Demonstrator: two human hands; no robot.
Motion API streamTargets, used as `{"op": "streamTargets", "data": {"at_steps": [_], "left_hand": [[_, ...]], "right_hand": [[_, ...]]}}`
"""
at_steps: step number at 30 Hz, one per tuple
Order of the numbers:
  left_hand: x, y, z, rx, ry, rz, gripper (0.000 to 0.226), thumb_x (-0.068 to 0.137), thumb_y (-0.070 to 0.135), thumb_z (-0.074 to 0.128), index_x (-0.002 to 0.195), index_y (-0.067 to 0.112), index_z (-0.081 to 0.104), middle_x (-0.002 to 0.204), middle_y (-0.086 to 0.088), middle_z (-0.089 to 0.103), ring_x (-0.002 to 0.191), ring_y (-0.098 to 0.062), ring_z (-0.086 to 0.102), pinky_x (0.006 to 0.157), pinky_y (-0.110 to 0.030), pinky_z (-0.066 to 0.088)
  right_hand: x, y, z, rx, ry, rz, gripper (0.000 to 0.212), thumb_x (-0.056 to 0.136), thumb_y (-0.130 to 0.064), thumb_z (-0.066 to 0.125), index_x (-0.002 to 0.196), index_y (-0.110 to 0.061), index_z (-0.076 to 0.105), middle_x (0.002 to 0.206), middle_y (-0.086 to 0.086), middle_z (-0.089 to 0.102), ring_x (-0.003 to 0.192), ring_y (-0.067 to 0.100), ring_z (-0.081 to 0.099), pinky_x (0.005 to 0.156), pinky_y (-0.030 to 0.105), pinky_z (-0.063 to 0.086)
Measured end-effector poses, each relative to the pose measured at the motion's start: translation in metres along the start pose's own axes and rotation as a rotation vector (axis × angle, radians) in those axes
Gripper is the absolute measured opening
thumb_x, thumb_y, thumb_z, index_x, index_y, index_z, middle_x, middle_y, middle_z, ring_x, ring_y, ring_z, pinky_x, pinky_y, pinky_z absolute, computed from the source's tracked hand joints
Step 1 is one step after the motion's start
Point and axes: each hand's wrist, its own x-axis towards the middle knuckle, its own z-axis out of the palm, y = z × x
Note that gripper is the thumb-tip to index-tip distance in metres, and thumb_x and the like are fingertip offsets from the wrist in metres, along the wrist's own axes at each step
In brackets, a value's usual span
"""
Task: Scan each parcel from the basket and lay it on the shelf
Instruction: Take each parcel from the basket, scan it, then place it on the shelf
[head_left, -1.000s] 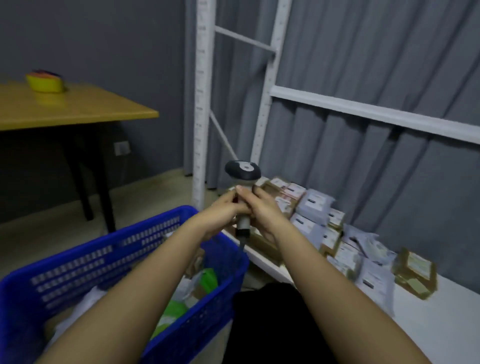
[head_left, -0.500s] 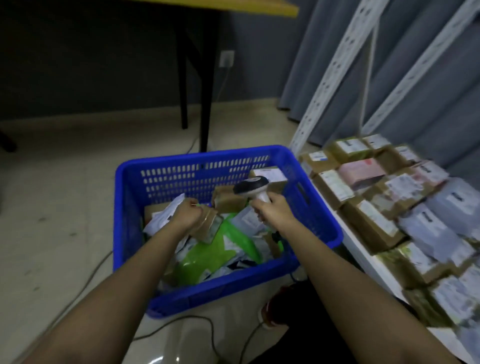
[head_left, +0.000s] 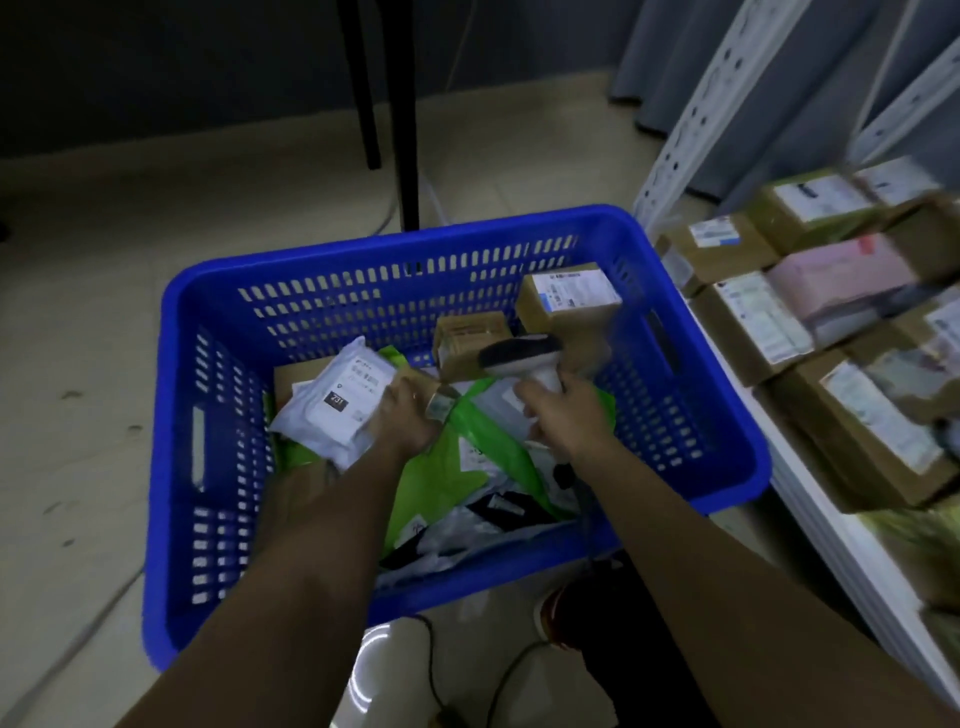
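Blue basket (head_left: 208, 395) on the floor holds many unscanned parcels; the left hand (head_left: 410, 418) grips a white mailer (head_left: 337, 405) inside it, the right hand (head_left: 563, 415) grips a scanner (head_left: 524, 356), beside a shelf (head_left: 826, 525) carrying many laid parcels.

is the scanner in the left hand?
No, the scanner is gripped in the right hand, while the left hand holds a white parcel over the blue basket.

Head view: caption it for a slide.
Left hand grips a white parcel over the blue basket; right hand holds the scanner.
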Motion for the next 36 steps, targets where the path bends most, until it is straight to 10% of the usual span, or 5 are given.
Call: {"op": "streamTargets", "data": {"at_steps": [14,22,27,30,36], "left_hand": [[0.031,0.002,0.032,0.218,0.08,-0.162,0.102,0.085,0.042,0.065,0.151,0.009,-0.006,0.15,-0.029,0.011,0.134,-0.049,0.02,0.109,-0.053,0.025],[0.008,0.004,0.025,0.328,0.202,-0.215,0.087,0.07,0.05,0.075,0.129,0.009,0.027,0.129,-0.018,0.039,0.121,-0.038,0.037,0.097,-0.045,0.036],[-0.018,0.016,0.004,-0.444,0.287,-0.38,0.112,0.05,0.07,0.078,0.132,0.005,0.039,0.132,-0.016,0.049,0.117,-0.039,0.049,0.095,-0.042,0.045],[-0.05,0.049,-0.016,-0.954,0.207,-0.305,0.079,0.073,0.047,0.075,0.134,0.007,0.044,0.128,-0.01,0.055,0.109,-0.029,0.056,0.087,-0.04,0.05],[-0.137,0.149,-0.03,-1.079,-0.113,0.154,0.057,0.083,0.033,0.071,0.133,0.021,0.047,0.119,0.003,0.066,0.103,-0.011,0.064,0.076,-0.033,0.055]], "right_hand": [[0.018,0.024,-0.026,0.255,-0.067,0.188,0.015,0.091,-0.013,0.063,0.078,-0.008,0.055,0.066,0.007,0.05,0.051,0.015,0.044,0.044,0.021,0.036],[0.004,0.025,-0.029,0.223,-0.075,0.176,0.013,0.093,-0.018,0.061,0.094,-0.005,0.059,0.07,0.006,0.053,0.052,0.014,0.047,0.044,0.019,0.038],[-0.01,0.025,-0.038,0.221,0.045,0.194,0.017,0.092,-0.019,0.062,0.093,-0.002,0.062,0.074,0.011,0.059,0.057,0.019,0.053,0.053,0.027,0.043],[-0.027,0.011,-0.053,0.235,0.161,0.131,0.015,0.09,-0.016,0.062,0.089,-0.001,0.063,0.073,0.01,0.061,0.058,0.018,0.056,0.049,0.022,0.043],[-0.079,-0.048,-0.113,0.35,0.337,-0.109,0.011,0.092,-0.02,0.063,0.089,-0.009,0.062,0.068,0.004,0.06,0.05,0.013,0.052,0.047,0.023,0.044]]}}
